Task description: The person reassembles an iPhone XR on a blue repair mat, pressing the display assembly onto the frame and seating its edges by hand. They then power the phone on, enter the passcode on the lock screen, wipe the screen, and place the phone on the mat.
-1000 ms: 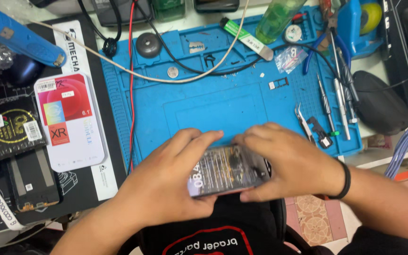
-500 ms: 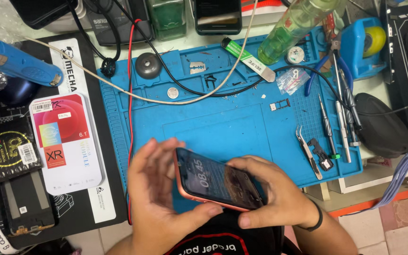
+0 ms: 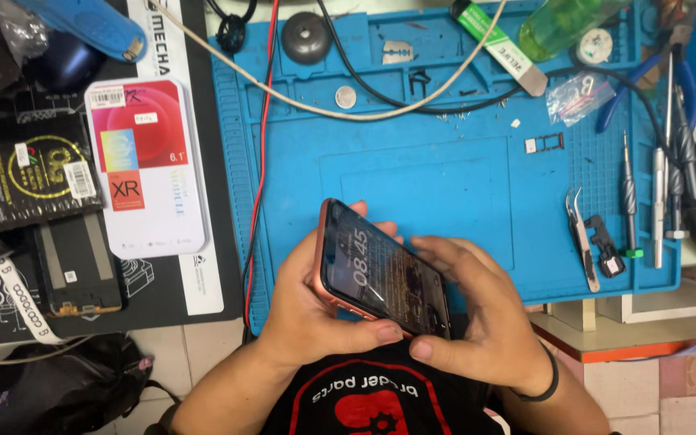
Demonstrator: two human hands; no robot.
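Note:
A coral-edged smartphone (image 3: 380, 270) with its screen lit is held over the near edge of the blue work mat (image 3: 445, 161). My left hand (image 3: 308, 310) cups its left side and bottom, the thumb lying along the lower edge. From the right, my right hand (image 3: 485, 318) grips the phone, fingers behind it and thumb at the lower corner. The screen faces up towards me, tilted.
A white screen-part box (image 3: 145, 165) lies left of the mat on a black pad. Tweezers (image 3: 582, 238), screwdrivers (image 3: 658, 201) and a small tray (image 3: 543, 143) sit at the mat's right. Cables (image 3: 348, 105), a green bottle (image 3: 561, 24) and a blue tool (image 3: 82, 20) lie at the back.
The phone has been turned over from back-up to screen-up and now shows a lit display. Both hands have shifted their hold around it, low at the mat's near edge.

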